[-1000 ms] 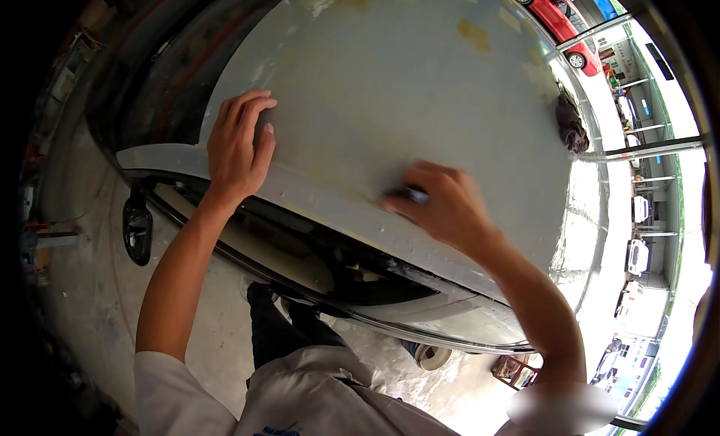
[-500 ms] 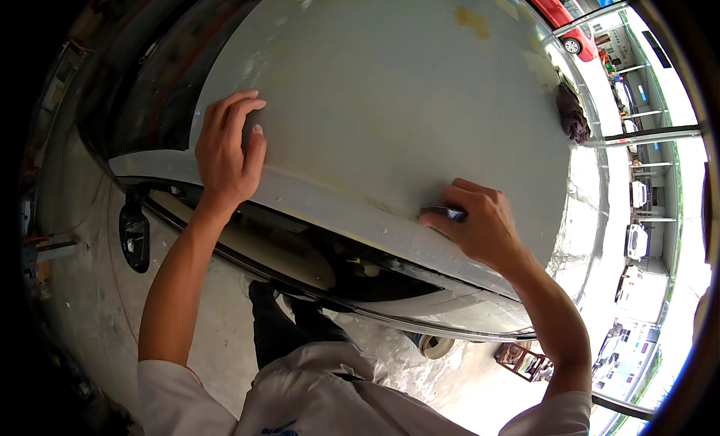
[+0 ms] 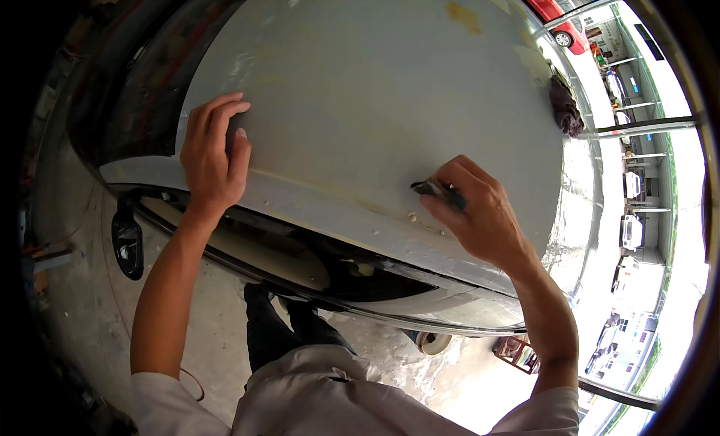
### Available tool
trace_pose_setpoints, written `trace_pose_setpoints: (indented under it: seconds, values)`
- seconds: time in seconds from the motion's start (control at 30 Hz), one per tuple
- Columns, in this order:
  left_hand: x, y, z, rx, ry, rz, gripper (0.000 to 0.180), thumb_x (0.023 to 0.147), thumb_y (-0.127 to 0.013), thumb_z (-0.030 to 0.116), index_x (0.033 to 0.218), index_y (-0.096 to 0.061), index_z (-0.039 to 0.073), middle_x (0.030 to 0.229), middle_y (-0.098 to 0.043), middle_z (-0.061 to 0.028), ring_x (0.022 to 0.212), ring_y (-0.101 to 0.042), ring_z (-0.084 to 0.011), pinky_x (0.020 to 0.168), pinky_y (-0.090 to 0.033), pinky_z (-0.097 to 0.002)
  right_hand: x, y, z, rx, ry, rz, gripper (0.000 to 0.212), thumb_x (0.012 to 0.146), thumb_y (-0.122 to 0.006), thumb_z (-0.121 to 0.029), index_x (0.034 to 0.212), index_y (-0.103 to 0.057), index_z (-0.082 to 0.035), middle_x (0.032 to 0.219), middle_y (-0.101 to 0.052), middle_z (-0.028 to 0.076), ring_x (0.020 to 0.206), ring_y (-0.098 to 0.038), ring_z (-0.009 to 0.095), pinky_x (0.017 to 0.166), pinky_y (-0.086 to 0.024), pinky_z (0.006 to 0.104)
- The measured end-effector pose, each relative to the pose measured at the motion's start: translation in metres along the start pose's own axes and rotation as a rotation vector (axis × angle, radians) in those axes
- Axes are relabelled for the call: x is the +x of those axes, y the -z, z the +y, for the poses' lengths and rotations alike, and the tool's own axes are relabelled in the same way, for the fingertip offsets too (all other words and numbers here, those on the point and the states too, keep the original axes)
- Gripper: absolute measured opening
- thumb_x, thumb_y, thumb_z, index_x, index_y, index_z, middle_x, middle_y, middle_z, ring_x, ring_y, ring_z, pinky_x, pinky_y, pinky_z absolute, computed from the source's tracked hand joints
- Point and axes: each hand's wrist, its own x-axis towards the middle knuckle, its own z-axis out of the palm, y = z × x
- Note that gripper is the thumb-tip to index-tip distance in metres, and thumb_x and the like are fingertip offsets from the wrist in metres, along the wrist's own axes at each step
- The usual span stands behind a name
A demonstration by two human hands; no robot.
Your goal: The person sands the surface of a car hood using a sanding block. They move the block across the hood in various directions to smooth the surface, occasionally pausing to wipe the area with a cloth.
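Note:
A car roof [image 3: 337,106] in matt grey with yellowish patches spreads out in front of me. On its near left part rests my left hand [image 3: 214,154], holding nothing, fingers bent and thumb apart. Farther right, my right hand [image 3: 480,211] pinches a thin, dark folded sheet that looks like sandpaper [image 3: 439,188] against the surface. My palm and fingers hide part of the sheet. Wet drops and crumbs of residue lie along the near roof edge, just below the sheet.
A dark crumpled cloth [image 3: 564,107] lies at the roof's right end. Below the roof edge is a dark side window [image 3: 360,278], with a black side mirror [image 3: 127,245] at left. A round can [image 3: 433,342] and a reddish crate [image 3: 517,352] stand on the floor.
My right hand has moved the sheet slightly up and inward from the roof edge, and residue now shows where it was. My left hand keeps its pose; the whole view has shifted a little.

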Motion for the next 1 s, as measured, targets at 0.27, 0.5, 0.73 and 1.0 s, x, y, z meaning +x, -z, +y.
trace_pose_setpoints:
  seconds: [0.27,0.5,0.73,1.0]
  values:
    - [-0.002,-0.001,0.000,0.018,-0.001,-0.013,0.032,0.089,-0.055,0.006,0.119,-0.066,0.005,0.129,-0.067,-0.0105,0.116,-0.062,-0.0322,0.099,-0.050,-0.0418,-0.005,-0.030,0.001,-0.042,0.293,0.041,0.011,0.086,-0.079,-0.014,0.094,-0.074,-0.007,0.090,-0.067,0.005,0.080,-0.068,0.027,0.067,-0.056,0.0401]
    - [-0.006,-0.001,-0.003,0.002,0.025,-0.048,0.033,0.092,-0.053,0.007,0.122,-0.066,0.003,0.132,-0.067,-0.0111,0.120,-0.061,-0.0315,0.105,-0.047,-0.0421,0.026,-0.068,-0.024,-0.062,0.424,0.191,0.007,0.085,-0.077,-0.009,0.088,-0.071,-0.008,0.085,-0.063,0.004,0.082,-0.067,0.024,0.064,-0.057,0.0390]
    - [-0.003,-0.003,0.000,-0.003,0.019,-0.037,0.032,0.092,-0.053,0.007,0.121,-0.067,0.003,0.132,-0.067,-0.0103,0.121,-0.061,-0.0306,0.105,-0.047,-0.0419,0.038,-0.074,-0.036,-0.073,0.426,0.202,0.007,0.087,-0.074,-0.011,0.085,-0.068,-0.008,0.087,-0.063,0.004,0.084,-0.068,0.023,0.064,-0.057,0.0380]
    - [-0.003,-0.001,-0.001,0.011,0.008,-0.014,0.031,0.089,-0.056,0.006,0.118,-0.067,0.005,0.129,-0.067,-0.0096,0.116,-0.062,-0.0316,0.098,-0.051,-0.0417,-0.022,-0.032,0.011,-0.141,0.343,0.110,0.004,0.088,-0.077,-0.007,0.090,-0.074,-0.007,0.089,-0.067,0.004,0.080,-0.069,0.021,0.063,-0.059,0.0355]
